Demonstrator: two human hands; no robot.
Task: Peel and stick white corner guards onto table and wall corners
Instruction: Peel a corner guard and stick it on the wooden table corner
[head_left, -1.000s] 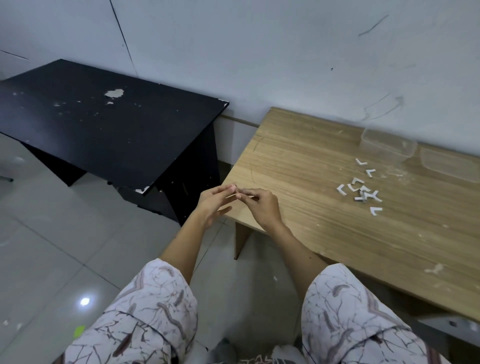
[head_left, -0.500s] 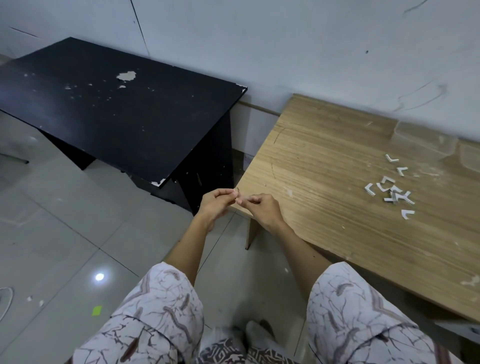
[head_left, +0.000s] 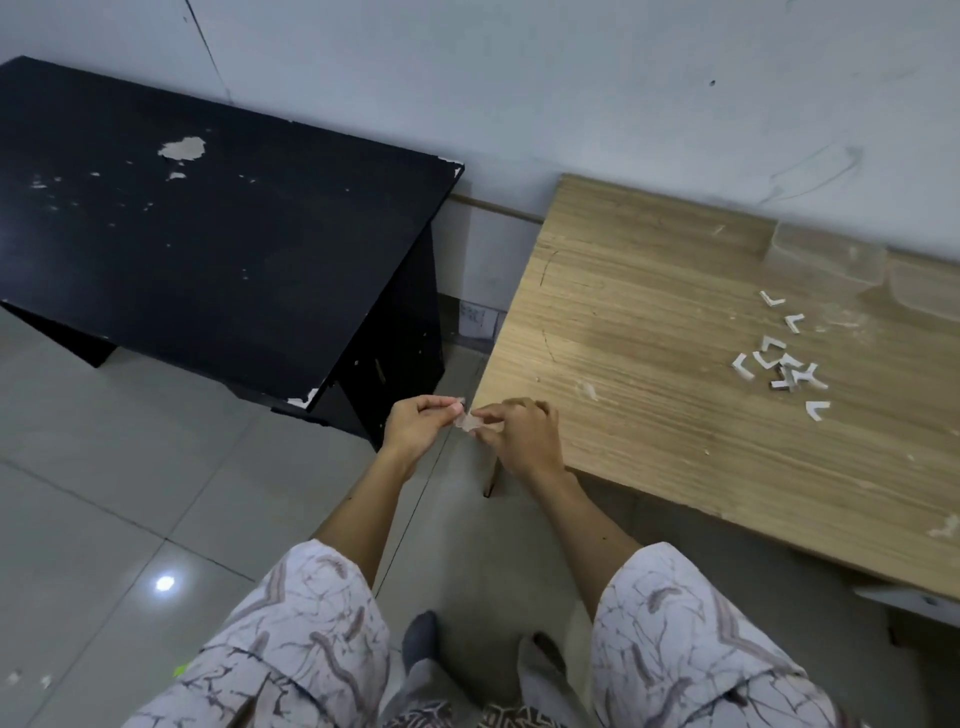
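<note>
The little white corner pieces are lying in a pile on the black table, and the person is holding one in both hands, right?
Not quite. The head view shows the white corner pieces lying on the wooden table, not the black table. The rest holds: the left hand and right hand pinch one small piece between them.

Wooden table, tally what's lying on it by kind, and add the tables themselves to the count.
Tables: 2, the wooden table and the black table
Clear plastic containers: 2
Loose white corner guards: about 9; the middle ones overlap, so the count is approximate
Total: about 13
</note>
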